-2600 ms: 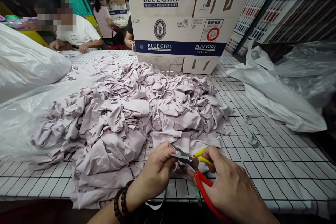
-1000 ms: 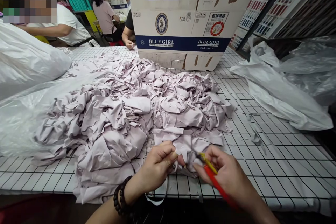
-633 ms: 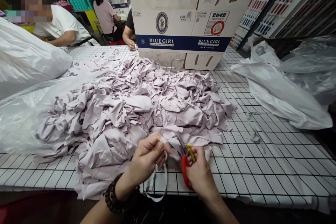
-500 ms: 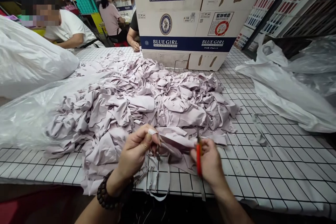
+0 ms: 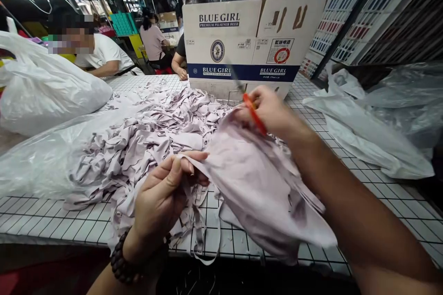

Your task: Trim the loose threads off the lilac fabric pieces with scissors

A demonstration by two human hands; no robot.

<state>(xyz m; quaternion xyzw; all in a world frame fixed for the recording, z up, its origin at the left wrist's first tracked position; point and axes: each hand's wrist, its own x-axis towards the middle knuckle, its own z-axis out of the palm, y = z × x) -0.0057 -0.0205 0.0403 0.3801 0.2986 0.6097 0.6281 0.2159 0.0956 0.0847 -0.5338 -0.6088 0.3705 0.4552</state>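
Observation:
My left hand (image 5: 164,189), with a dark bead bracelet (image 5: 122,260) at the wrist, pinches the edge of a pale mauve fabric piece (image 5: 263,179). The piece is stretched up to my right hand (image 5: 273,108), which is raised and smeared by motion. Red-handled scissors (image 5: 254,113) are in that hand, blades pointing up and left; its fingers also seem to hold the upper edge of the fabric. Behind my hands lies a heap of similar mauve fabric pieces (image 5: 138,140). Thin pale straps (image 5: 204,239) dangle below my left hand at the table's front edge.
A Blue Girl beer carton (image 5: 235,39) stands behind the heap on the grid-patterned table (image 5: 367,207). White plastic bags lie at left (image 5: 58,87) and right (image 5: 367,129). Across the table sit other people, one in a white shirt (image 5: 114,53). White crates (image 5: 346,14) stand at right.
My right hand has risen with the scissors, and the fabric piece is now lifted and spread between both hands. My left hand has moved slightly left. The view has tilted upward.

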